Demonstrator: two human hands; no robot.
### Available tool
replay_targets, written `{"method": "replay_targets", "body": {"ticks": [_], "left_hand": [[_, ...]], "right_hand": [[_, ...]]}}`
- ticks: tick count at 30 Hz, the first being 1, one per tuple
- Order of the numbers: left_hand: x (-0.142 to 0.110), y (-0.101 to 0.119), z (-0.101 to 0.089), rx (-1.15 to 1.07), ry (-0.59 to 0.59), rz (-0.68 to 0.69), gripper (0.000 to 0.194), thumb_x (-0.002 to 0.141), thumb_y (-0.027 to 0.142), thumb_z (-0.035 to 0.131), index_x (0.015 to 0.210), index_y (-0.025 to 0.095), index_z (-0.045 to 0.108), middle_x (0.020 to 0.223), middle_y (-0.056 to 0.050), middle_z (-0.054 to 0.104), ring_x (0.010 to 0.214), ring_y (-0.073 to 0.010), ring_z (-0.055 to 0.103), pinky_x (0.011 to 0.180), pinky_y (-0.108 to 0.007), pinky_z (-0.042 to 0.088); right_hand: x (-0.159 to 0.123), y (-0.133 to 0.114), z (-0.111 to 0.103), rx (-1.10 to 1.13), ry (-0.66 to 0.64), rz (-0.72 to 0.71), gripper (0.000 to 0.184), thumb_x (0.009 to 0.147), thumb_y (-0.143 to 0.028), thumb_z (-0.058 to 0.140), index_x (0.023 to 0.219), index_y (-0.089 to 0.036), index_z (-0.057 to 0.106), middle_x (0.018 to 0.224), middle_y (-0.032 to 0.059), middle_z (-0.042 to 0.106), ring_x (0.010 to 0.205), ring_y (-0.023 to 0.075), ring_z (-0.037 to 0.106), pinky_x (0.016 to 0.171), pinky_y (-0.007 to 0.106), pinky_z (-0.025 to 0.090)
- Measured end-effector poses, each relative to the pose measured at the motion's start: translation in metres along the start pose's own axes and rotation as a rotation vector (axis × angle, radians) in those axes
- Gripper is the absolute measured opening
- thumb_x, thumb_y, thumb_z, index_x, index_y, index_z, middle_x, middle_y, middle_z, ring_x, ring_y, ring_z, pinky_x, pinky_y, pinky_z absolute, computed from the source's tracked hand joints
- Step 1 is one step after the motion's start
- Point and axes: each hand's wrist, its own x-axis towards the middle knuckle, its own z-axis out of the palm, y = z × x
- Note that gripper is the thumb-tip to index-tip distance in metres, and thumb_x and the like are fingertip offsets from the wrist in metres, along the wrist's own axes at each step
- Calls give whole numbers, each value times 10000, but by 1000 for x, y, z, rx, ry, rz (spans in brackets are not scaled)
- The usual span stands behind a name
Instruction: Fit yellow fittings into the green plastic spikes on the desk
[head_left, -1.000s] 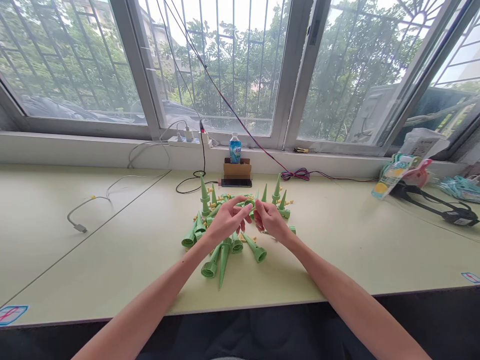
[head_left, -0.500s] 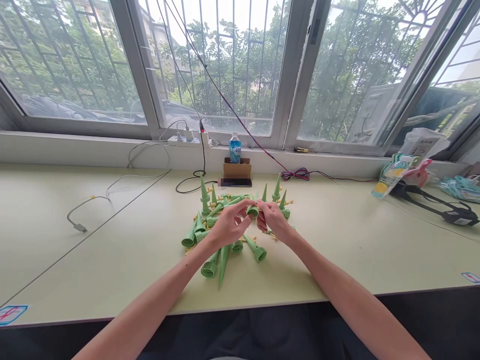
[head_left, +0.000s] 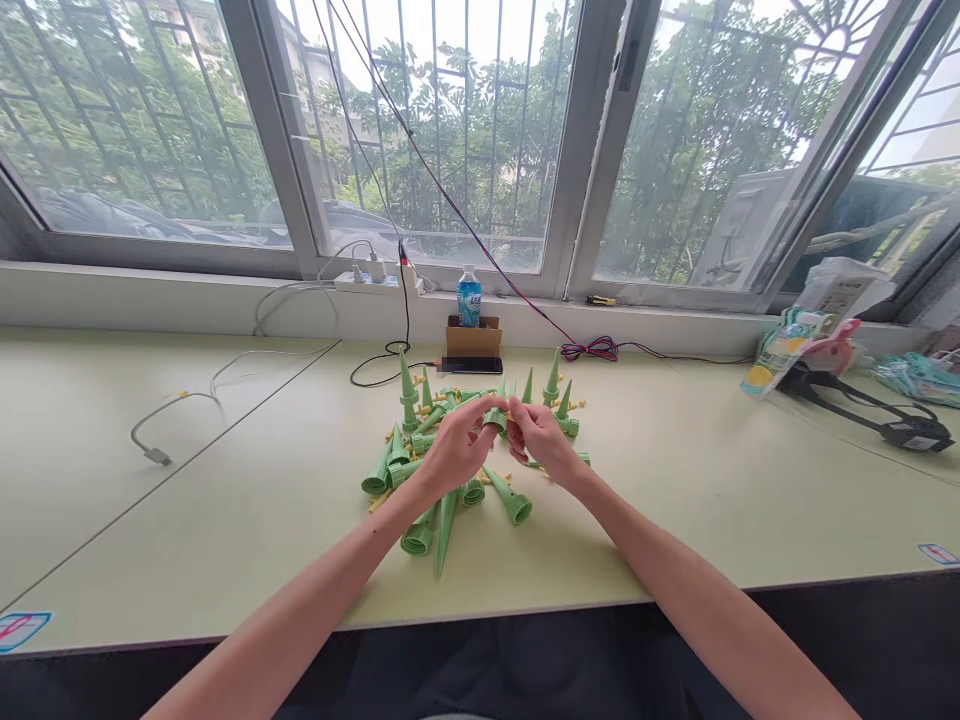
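My left hand (head_left: 463,440) is closed round a green plant watering spike (head_left: 495,420), its threaded open end toward me. Close against that spike, my right hand (head_left: 541,432) pinches a small yellow valve (head_left: 511,414), mostly hidden by the fingers. Under and around both hands lie several more green spikes, one of them (head_left: 516,505) just in front with its wide end toward the right. A long green spike (head_left: 447,530) points at the table's front edge. Other spikes stand upright behind, among them one (head_left: 552,378) with yellow valves at its side.
Behind the pile are a phone (head_left: 472,366), a small cardboard box (head_left: 474,338) and a blue-labelled bottle (head_left: 469,300). A coiled red-and-black cable (head_left: 592,348) lies by the sill. At the right is a black strap (head_left: 847,400); a white cable (head_left: 180,396) lies at the left.
Both hands have shifted slightly left with the held spike, which is tilted a little differently. The right fingers have come closer to its side. The pile has not visibly moved.
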Motion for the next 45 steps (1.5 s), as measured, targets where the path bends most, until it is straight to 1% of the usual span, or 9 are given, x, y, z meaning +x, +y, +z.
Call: {"method": "replay_targets", "body": {"ticks": [4,7,13,19,24,26,36,42,45], "left_hand": [[0,-1,0,-24,9,-20,371,864,215,458,1230,245,507,959,-41,610,634,-108,581,532,-201,468],[1,-3,0,-34,23,-58,373,878,262,468,1250,235,469,982,-49,595,615,-104,590,516,-203,460],[2,-7,0,-134,-30,-88,348,894,275,422,1207,199,554,895,-47,620,613,-120,582,478,-204,454],[3,-8,-1,-240,-32,-109,359,853,243,471,1190,203,586,789,-25,610,580,-120,557,422,-198,435],[2,-7,-1,-261,-8,-98,355,831,224,489,1170,200,593,983,-59,641,581,-95,550,417,-194,436],[2,-8,-1,-246,1,-84,356,835,212,481,1174,203,590,1036,-61,640,592,-88,553,434,-192,441],[3,-7,-1,-136,5,-24,370,844,153,443,1175,195,602,1049,-67,639,611,-82,554,476,-182,449],[1,-11,-2,3,-10,139,325,883,155,445,1162,207,602,1079,-83,604,691,-107,552,533,-200,477],[1,-14,-4,102,-13,241,334,881,105,415,1141,209,595,1005,-68,593,688,-112,524,544,-198,447]], "right_hand": [[1,4,0,-7,22,-31,577,857,-696,479,566,-202,408,439,-57,377,343,68,358,325,217,307],[1,5,0,-30,41,-58,593,859,-711,455,560,-202,402,446,-52,386,344,66,369,325,214,307],[2,5,1,-54,37,-86,572,877,-684,455,582,-194,440,471,-45,424,346,65,389,319,209,308],[1,5,1,-16,-4,-65,580,871,-692,453,590,-185,456,485,-43,437,350,66,413,324,205,315],[0,3,2,81,-37,2,585,845,-722,465,623,-181,469,506,-43,455,361,76,446,332,214,327],[0,3,1,122,-69,24,577,851,-713,468,632,-179,469,508,-44,454,364,78,453,337,214,323],[1,4,-2,267,-158,91,558,864,-668,512,599,-179,470,453,-56,387,366,82,390,373,230,299],[-1,-1,-5,366,-275,167,543,921,-593,475,564,-188,418,402,-55,360,356,85,368,400,223,275],[-1,1,-10,419,-329,229,500,943,-498,464,554,-191,398,399,-51,353,355,83,337,391,215,261]]}}
